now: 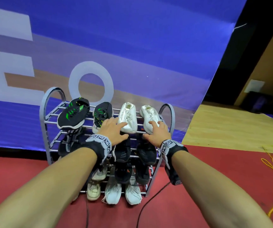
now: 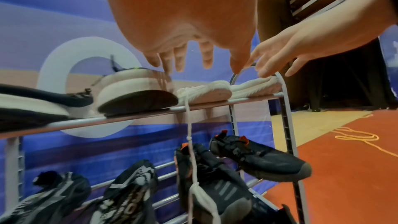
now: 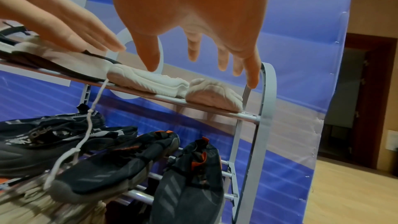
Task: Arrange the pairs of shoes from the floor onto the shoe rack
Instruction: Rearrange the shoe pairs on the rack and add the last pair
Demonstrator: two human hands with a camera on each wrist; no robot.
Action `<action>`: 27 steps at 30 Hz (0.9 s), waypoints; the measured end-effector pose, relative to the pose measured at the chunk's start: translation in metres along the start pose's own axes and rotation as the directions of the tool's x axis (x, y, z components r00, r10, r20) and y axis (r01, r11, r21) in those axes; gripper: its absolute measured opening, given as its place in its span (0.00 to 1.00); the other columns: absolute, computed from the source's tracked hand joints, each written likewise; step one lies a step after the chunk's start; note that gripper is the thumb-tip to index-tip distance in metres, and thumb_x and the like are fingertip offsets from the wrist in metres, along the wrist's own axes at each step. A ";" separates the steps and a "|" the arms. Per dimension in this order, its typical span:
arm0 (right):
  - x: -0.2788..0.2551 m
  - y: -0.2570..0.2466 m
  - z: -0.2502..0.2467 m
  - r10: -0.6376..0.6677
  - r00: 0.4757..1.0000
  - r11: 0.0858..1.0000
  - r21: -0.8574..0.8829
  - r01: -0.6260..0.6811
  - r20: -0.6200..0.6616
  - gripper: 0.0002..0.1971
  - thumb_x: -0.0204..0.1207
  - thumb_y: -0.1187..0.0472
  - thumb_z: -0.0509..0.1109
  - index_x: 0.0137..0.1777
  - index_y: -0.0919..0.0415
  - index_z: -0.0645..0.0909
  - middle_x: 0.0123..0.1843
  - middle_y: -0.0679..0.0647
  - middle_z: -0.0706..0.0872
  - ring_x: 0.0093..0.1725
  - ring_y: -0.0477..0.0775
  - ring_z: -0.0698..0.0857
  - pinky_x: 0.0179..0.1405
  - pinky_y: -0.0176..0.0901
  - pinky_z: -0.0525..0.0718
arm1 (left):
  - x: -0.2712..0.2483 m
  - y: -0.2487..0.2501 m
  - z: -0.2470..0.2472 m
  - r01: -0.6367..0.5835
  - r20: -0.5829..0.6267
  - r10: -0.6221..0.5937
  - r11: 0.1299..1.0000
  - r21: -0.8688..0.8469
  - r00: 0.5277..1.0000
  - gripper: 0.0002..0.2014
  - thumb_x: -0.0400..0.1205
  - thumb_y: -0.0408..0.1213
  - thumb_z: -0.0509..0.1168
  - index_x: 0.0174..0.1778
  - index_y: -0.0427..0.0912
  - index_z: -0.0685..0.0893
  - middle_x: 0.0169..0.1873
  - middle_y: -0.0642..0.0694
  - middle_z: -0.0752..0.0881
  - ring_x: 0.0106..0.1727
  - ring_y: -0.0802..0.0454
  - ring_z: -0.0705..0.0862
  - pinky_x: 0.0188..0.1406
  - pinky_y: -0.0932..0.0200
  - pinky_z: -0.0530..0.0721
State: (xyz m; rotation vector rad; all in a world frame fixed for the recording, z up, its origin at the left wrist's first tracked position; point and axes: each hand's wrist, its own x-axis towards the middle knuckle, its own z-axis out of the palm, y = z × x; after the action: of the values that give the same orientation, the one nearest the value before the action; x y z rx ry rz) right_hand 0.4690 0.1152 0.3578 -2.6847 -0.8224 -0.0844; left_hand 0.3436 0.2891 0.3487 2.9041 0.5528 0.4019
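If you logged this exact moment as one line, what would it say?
stage: white pair on top shelf | left hand: open, over left white shoe | right hand: open, over right white shoe | shoe rack: full

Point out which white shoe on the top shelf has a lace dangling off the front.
The left white shoe, the one beside the black-and-green pair under the left hand. Its lace hangs below the shelf; the right white shoe, under the right hand, shows none.

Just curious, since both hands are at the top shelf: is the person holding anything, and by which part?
Nothing is held. The left hand and right hand are open over the white shoes' toes.
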 end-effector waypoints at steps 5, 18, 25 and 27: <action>0.021 0.015 0.010 -0.040 0.996 0.999 0.000 0.040 0.083 0.39 0.74 0.37 0.69 0.82 0.39 0.57 0.86 0.57 0.48 0.84 0.63 0.48 0.79 0.68 0.59 | 0.014 0.025 0.018 0.082 0.074 -0.074 0.989 -0.125 0.995 0.36 0.80 0.58 0.63 0.84 0.59 0.59 0.84 0.44 0.55 0.83 0.43 0.58 0.79 0.47 0.64; 0.053 0.034 0.032 -0.041 0.991 0.996 -0.073 0.051 0.127 0.26 0.85 0.38 0.50 0.83 0.32 0.55 0.86 0.63 0.46 0.80 0.73 0.53 0.77 0.66 0.63 | 0.054 0.027 0.043 0.233 0.133 -0.223 0.971 -0.061 0.966 0.38 0.82 0.64 0.58 0.85 0.60 0.52 0.84 0.37 0.48 0.80 0.34 0.60 0.78 0.45 0.62; 0.054 0.037 0.042 -0.071 0.994 0.996 -0.051 0.075 0.085 0.24 0.85 0.41 0.53 0.81 0.32 0.60 0.84 0.64 0.52 0.78 0.73 0.56 0.74 0.65 0.69 | 0.062 0.026 0.045 0.309 0.170 -0.287 0.943 -0.123 0.943 0.44 0.77 0.59 0.65 0.85 0.60 0.47 0.83 0.35 0.46 0.81 0.32 0.55 0.79 0.41 0.61; 0.052 0.038 0.043 -0.078 0.994 0.995 -0.058 0.082 0.072 0.24 0.85 0.41 0.52 0.81 0.32 0.60 0.83 0.63 0.54 0.76 0.73 0.58 0.73 0.64 0.70 | 0.063 0.032 0.046 0.327 0.158 -0.306 0.936 -0.131 0.939 0.44 0.76 0.57 0.66 0.85 0.61 0.49 0.82 0.35 0.49 0.79 0.33 0.57 0.77 0.43 0.62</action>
State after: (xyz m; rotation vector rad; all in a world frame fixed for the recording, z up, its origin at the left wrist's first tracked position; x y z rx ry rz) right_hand 0.5319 0.1275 0.3143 -2.7248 -0.9639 -0.0357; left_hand 0.4242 0.2788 0.3258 2.6050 0.9066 0.1908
